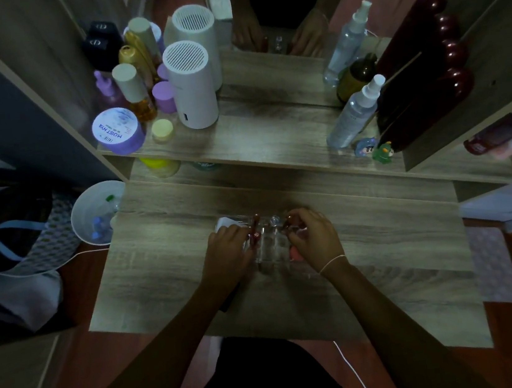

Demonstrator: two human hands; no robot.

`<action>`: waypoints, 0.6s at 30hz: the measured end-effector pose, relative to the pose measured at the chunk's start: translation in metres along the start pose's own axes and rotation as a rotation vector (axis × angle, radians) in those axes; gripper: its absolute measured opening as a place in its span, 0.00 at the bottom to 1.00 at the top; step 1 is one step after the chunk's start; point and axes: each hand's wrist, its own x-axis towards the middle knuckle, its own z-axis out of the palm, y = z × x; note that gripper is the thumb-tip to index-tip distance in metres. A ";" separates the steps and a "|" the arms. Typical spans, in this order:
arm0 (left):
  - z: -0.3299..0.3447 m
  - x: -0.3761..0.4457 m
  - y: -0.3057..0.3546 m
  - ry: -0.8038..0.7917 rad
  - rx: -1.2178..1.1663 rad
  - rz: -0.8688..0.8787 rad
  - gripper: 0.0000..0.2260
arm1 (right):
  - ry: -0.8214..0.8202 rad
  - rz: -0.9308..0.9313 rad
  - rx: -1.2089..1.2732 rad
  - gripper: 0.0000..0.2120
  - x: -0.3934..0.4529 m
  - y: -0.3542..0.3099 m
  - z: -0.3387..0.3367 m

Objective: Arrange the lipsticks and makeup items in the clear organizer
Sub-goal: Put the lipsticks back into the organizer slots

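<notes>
We see left hand curled, fingers pinching dark red lipstick at clear organizer, mid wooden desk. Right hand fingers bent, tips pressed on small reddish item; exact grip we cannot tell. Dim light, hands hide organizer sides. Organizer transparent, compartments faint.

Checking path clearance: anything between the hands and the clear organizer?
Nothing visible. Left hand and right hand are both already at the clear organizer on the table; shelf bottles sit well behind. Dim light hides what the fingers hold.
</notes>
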 end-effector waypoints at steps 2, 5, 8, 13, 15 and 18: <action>0.001 0.000 -0.003 -0.005 0.008 0.004 0.11 | 0.003 -0.001 0.005 0.13 -0.001 0.000 -0.002; 0.002 0.001 -0.007 -0.039 -0.003 0.001 0.11 | 0.004 -0.001 0.023 0.15 -0.003 0.000 -0.005; -0.005 -0.003 -0.004 0.027 -0.042 0.006 0.12 | 0.117 0.001 0.039 0.20 -0.009 -0.004 -0.009; -0.022 -0.020 -0.019 0.184 0.053 0.008 0.15 | 0.329 -0.079 0.055 0.19 -0.030 -0.012 -0.009; -0.029 -0.028 -0.036 0.212 0.067 -0.009 0.16 | 0.291 -0.149 0.028 0.15 -0.037 -0.019 -0.002; -0.036 -0.041 -0.058 0.203 0.110 0.009 0.20 | 0.119 -0.333 -0.031 0.09 -0.047 -0.033 0.018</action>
